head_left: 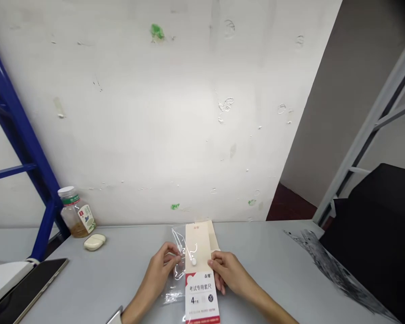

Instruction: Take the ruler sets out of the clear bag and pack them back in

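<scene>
two hands come in from the near side: the left hand (160,267) curls, fingers narrow at a clear plastic bag (175,294), though whether they pinch it i cannot tell; the right hand (230,273) holds the packet (198,243) by its right edge, thumb in front. grey desk (121,274) spreads either side, the wall (189,135) just beyond the packet's top. the packet, mid-desk, is long, cream above, white and red below

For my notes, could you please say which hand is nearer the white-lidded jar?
Left: the left hand, holding the plastic sleeve, is right of the jar; the right hand, gripping the card packet, is farther right.
</scene>
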`<action>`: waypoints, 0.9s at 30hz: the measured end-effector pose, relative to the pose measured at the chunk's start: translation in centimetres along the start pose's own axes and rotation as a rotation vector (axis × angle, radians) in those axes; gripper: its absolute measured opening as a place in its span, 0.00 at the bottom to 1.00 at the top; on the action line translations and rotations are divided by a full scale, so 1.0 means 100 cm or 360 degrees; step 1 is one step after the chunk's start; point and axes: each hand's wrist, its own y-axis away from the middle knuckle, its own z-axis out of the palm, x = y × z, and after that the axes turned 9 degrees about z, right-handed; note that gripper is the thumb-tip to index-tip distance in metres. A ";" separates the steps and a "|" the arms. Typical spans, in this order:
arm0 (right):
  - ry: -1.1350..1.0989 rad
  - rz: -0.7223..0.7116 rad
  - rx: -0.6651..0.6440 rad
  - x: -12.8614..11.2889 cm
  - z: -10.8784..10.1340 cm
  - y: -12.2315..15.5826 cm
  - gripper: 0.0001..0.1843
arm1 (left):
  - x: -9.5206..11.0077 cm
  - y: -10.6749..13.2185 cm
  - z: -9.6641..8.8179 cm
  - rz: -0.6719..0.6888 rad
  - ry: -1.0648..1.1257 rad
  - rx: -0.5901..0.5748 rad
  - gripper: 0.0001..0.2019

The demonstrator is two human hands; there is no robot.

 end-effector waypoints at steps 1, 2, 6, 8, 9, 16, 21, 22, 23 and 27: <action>0.0011 -0.0008 0.0010 0.001 -0.001 0.000 0.26 | 0.001 -0.001 -0.001 -0.0012 0.0029 0.0034 0.12; 0.0023 -0.0012 0.0014 0.002 -0.002 -0.001 0.25 | 0.002 -0.002 -0.002 -0.0024 0.0060 0.0069 0.13; 0.0083 0.0021 -0.0045 0.006 -0.006 -0.003 0.23 | 0.004 -0.005 -0.004 -0.0088 0.0150 0.0119 0.16; 0.0116 0.0026 -0.0073 0.005 -0.006 -0.002 0.21 | 0.004 -0.005 -0.004 -0.0110 0.0144 0.0113 0.16; 0.0125 0.0025 -0.0073 0.004 -0.007 -0.001 0.21 | 0.004 -0.005 -0.005 -0.0116 0.0135 0.0107 0.16; 0.0152 0.0046 -0.0077 0.000 -0.009 0.004 0.20 | 0.003 -0.004 -0.004 -0.0157 0.0272 -0.0016 0.21; 0.0171 0.0076 -0.0125 -0.006 -0.009 0.009 0.19 | 0.008 -0.005 -0.008 -0.0197 0.0252 -0.0049 0.26; 0.0179 0.0079 -0.0130 -0.007 -0.008 0.010 0.19 | 0.009 -0.005 -0.010 -0.0220 0.0224 -0.0032 0.26; 0.0184 0.0086 -0.0134 -0.008 -0.008 0.011 0.19 | 0.010 -0.006 -0.011 -0.0242 0.0210 -0.0015 0.26; 0.0159 0.0140 -0.0184 -0.011 -0.005 0.014 0.18 | 0.012 -0.007 -0.013 -0.0259 0.0283 0.0019 0.28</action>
